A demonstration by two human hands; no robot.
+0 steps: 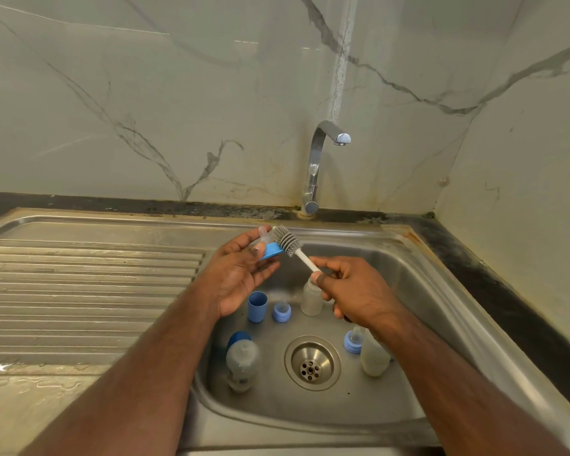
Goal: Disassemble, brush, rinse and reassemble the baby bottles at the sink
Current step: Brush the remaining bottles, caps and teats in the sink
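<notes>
My left hand (241,273) holds a clear teat in its blue collar ring (270,250) above the sink's back left. My right hand (352,291) grips the white handle of a grey silicone bottle brush (287,240), whose head touches the collar. Down in the sink basin (408,274) stand a blue cap (257,306), a second teat with collar (281,312), an open clear bottle (311,299), a capped bottle (242,362), a third teat with collar (353,342) and another clear bottle (374,357), partly hidden by my right forearm.
The chrome tap (316,166) rises behind the basin, with no water running. A ribbed steel draining board (79,284) lies to the left. The drain (311,363) is in the basin's middle. Marble walls close off the back and right.
</notes>
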